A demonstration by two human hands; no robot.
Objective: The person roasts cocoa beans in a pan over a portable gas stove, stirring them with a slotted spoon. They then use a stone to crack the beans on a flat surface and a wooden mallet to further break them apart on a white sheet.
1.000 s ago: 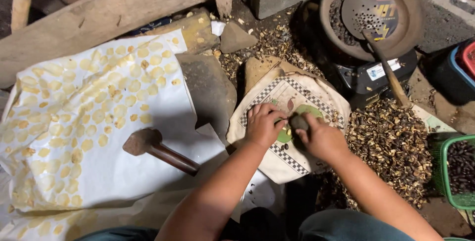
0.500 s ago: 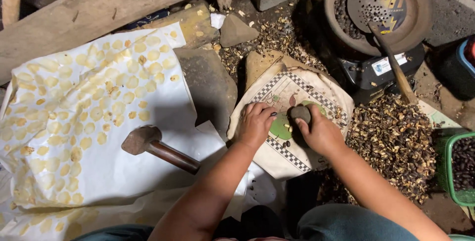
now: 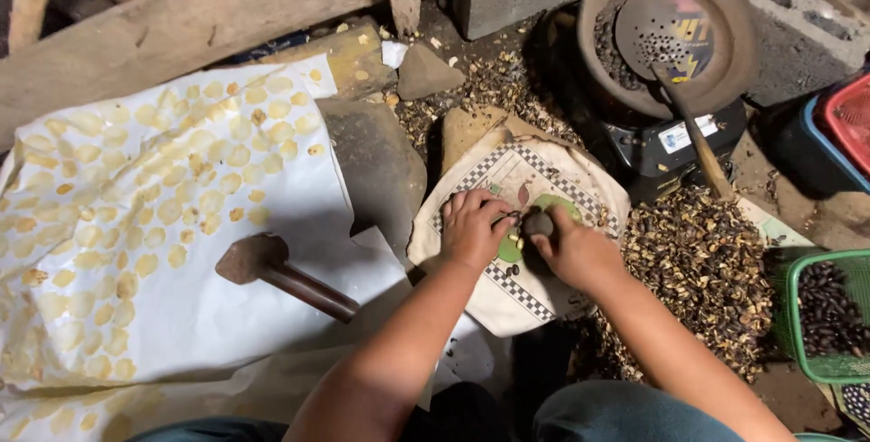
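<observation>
- Head view: we look straight down at two bare forearms reaching onto a cream cloth [image 3: 544,301] with a checkered border, spread over a low mound on the dirt floor.
- The right hand [image 3: 573,247] is clenched around a small dark stone [image 3: 538,223], held upright over the middle of the cloth.
- The left hand [image 3: 473,227] lies palm down on the cloth just beside the stone; its fingers [image 3: 494,211] are curled and pinch something small and dark next to the stone, though we cannot tell what it is at this size.
- Beneath the two hands a green patch shows on the cloth, partly covered.
- To the left, a large white sheet [image 3: 172,252] is spread out, dotted with many flat pale-yellow pieces laid side by side.
- A wooden mallet [image 3: 281,274] lies on that sheet, well apart from the left hand, its handle pointing toward the person.
- A flat grey stone slab [image 3: 376,165] sits between the sheet and the cloth.
- To the right of the cloth lies a heap of dark husks [image 3: 702,270], touching the cloth's edge.
- Beyond it, a round dark pan [image 3: 739,52] rests on a black stove, with a perforated ladle [image 3: 671,38] laid in it.
- A green basket [image 3: 793,315] of dark seeds stands at the right edge.
</observation>
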